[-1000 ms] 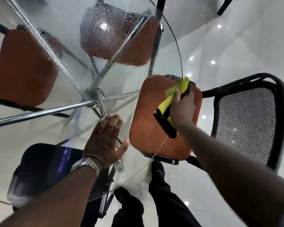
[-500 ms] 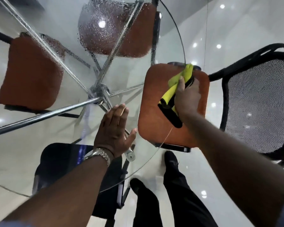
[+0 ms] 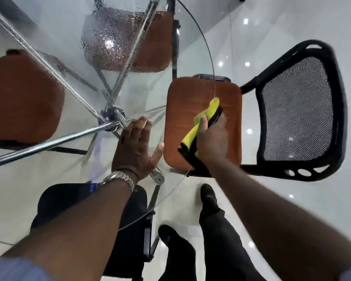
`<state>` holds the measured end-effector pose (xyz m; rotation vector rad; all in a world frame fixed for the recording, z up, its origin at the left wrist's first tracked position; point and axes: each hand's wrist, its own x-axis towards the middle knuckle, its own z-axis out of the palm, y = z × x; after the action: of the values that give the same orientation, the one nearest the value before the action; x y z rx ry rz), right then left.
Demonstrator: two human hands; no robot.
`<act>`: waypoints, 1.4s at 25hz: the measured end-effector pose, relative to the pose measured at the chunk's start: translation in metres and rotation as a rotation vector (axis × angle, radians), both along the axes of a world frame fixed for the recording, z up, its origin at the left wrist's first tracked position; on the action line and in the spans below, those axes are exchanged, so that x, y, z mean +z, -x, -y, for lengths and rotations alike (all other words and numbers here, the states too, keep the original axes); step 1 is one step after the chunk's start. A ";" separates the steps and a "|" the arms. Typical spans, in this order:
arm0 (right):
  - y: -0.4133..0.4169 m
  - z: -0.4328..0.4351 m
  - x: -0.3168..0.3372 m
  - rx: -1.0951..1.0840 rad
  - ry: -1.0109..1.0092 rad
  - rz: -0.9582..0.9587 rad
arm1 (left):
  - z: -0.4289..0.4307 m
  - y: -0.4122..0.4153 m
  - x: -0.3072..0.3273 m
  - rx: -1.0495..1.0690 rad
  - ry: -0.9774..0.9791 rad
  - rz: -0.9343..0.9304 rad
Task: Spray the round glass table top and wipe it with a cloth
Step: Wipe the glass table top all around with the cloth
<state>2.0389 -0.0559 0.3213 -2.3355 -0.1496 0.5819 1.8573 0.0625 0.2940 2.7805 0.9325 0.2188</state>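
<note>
Both hands meet the glass table top, left hand flat with straight fingers, right hand clamped on the cloth, which I've slid nearer along the rim (far droplets still unwiped).

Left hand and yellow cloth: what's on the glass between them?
Nothing, in the head view: bare glass top separates left hand from yellow cloth, orange chair seat showing beneath.
</note>
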 end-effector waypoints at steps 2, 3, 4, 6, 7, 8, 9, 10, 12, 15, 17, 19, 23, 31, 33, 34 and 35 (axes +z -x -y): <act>-0.048 -0.031 0.001 0.147 0.108 0.089 | 0.000 0.000 0.000 -0.007 -0.005 0.008; -0.064 -0.047 -0.001 0.226 0.160 0.166 | 0.000 0.000 0.000 -0.012 -0.003 0.014; -0.075 -0.060 -0.002 0.298 0.204 0.256 | 0.000 0.000 -0.001 -0.012 0.002 0.017; -0.076 -0.074 -0.007 0.412 0.263 0.381 | -0.002 0.000 -0.001 0.001 0.011 0.019; -0.068 -0.071 -0.009 0.474 0.294 0.421 | -0.002 0.000 -0.001 0.008 0.014 0.014; -0.058 -0.062 -0.010 0.581 0.314 0.469 | -0.002 0.000 -0.001 0.012 0.014 0.009; -0.048 -0.049 -0.010 0.747 0.315 0.542 | -0.001 0.000 0.000 0.011 0.015 0.012; -0.045 -0.040 -0.007 0.974 0.285 0.598 | -0.001 0.000 0.000 0.010 0.017 0.022; -0.071 -0.051 -0.003 1.396 0.184 0.697 | -0.001 0.000 0.002 0.010 0.022 0.024; -0.133 -0.118 -0.005 1.428 0.126 0.819 | 0.000 -0.002 0.004 0.016 0.020 -0.009; -0.148 -0.146 0.001 0.959 0.249 0.676 | 0.000 -0.002 0.005 0.013 0.026 -0.030; -0.117 -0.140 0.000 0.740 0.344 0.575 | 0.000 -0.002 0.006 0.020 0.035 -0.040; -0.081 -0.127 -0.002 1.526 0.092 0.742 | 0.002 -0.002 0.005 0.034 0.040 -0.043; -0.125 -0.144 0.007 0.893 0.291 0.594 | 0.002 0.000 0.006 0.046 0.044 -0.062; -0.109 -0.121 0.005 1.315 0.161 0.709 | 0.002 0.000 0.006 0.052 0.048 -0.064; -0.119 -0.124 0.003 1.544 0.093 0.799 | 0.002 -0.001 0.005 0.052 0.048 -0.064; -0.136 -0.139 0.000 1.681 0.019 0.904 | 0.002 -0.001 0.005 0.050 0.046 -0.060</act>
<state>2.1753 0.0831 0.3218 -1.7783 -2.5516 0.1172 1.8581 0.0605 0.2985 2.7379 1.0096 0.1204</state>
